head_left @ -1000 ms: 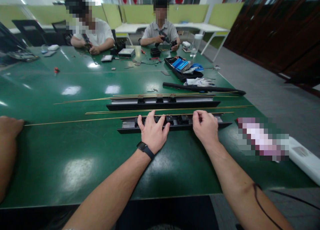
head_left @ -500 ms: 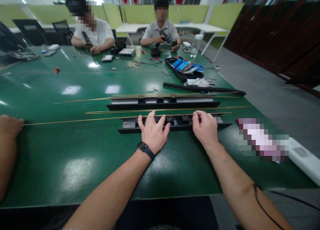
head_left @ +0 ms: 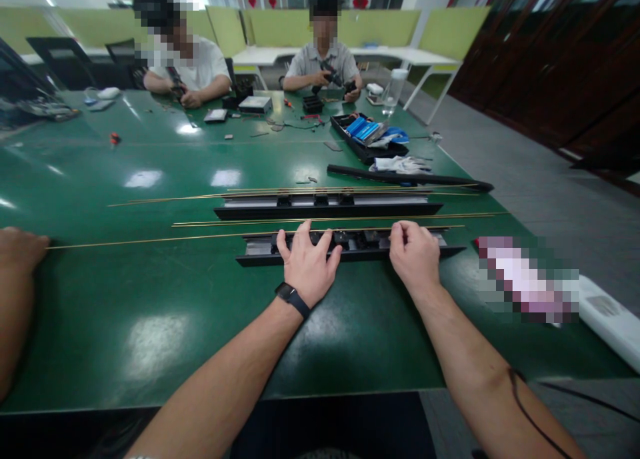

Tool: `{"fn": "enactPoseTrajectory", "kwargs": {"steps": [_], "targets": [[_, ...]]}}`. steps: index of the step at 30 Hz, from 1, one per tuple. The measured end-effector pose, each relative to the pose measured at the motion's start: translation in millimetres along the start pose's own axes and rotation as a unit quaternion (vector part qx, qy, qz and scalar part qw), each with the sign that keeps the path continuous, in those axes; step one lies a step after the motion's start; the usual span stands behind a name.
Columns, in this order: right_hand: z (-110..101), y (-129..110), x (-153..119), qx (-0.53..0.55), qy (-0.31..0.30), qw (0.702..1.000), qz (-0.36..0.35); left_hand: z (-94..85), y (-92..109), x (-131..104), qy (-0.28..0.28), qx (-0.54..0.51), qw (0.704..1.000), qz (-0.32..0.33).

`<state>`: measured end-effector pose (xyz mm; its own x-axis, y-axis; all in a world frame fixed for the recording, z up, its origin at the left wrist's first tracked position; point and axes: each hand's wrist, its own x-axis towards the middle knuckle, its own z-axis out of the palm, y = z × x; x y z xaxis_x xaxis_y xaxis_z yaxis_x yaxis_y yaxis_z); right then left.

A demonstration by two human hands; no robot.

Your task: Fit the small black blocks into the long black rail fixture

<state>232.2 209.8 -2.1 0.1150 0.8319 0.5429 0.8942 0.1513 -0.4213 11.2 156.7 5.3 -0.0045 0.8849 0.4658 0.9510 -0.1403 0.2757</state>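
My left hand (head_left: 310, 266), fingers spread, rests over the middle of a long black-edged channel (head_left: 363, 256) with dark blocks inside. Close to the channel's right end, my right hand (head_left: 417, 256) is closed in a pinch on a thin golden rod (head_left: 140, 242); the exact contact is hidden by the fingers. The rod runs leftward along the channel, past my left fingertips, to another person's hand (head_left: 23, 249) at the left edge. Two loose golden rods (head_left: 220, 224) lie just behind this channel.
A second channel (head_left: 327, 211) with rods lies farther back. Behind it are a black tube (head_left: 410, 177), gloves (head_left: 400, 164) and a black tray (head_left: 367, 154) of blue items. Two people sit across the green table (head_left: 100, 299). A white object (head_left: 607, 322) lies at right.
My right hand has shifted slightly to the right along the channel, still pinched. My left hand keeps its place on the channel.
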Motion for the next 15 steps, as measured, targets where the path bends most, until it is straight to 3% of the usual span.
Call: {"fn": "enactPoseTrajectory", "kwargs": {"steps": [15], "targets": [[-0.3, -3.5, -2.8, 0.008, -0.017, 0.999, -0.040, 0.2, -0.1, 0.0, 0.001, 0.010, 1.000, 0.006]]}}
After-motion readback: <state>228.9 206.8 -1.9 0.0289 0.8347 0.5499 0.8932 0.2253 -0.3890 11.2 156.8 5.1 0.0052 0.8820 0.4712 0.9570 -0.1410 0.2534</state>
